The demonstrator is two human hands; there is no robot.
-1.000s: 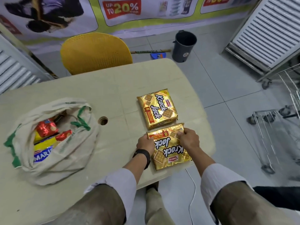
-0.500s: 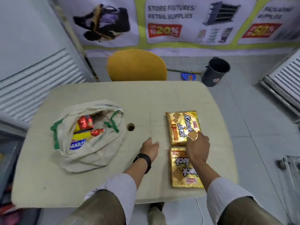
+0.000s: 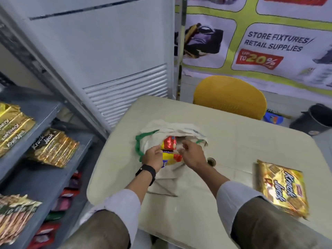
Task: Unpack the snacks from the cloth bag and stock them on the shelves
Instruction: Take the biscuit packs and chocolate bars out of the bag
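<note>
Both hands sit at the cloth bag (image 3: 172,130) mouth: left hand (image 3: 152,158) apparently gripping a red-yellow packet (image 3: 168,143); right hand (image 3: 192,155) loosely curled, grip unclear.

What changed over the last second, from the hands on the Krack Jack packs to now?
Both hands let go of the gold packs and moved left to the cloth bag: left hand and right hand now reach into its mouth at the red and yellow packets. Krack Jack pack stays on the table.

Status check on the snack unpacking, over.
Left hand and right hand at the cloth bag mouth, on the red-yellow packets; grip unclear. Krack Jack pack on table. Nothing in the way.
</note>
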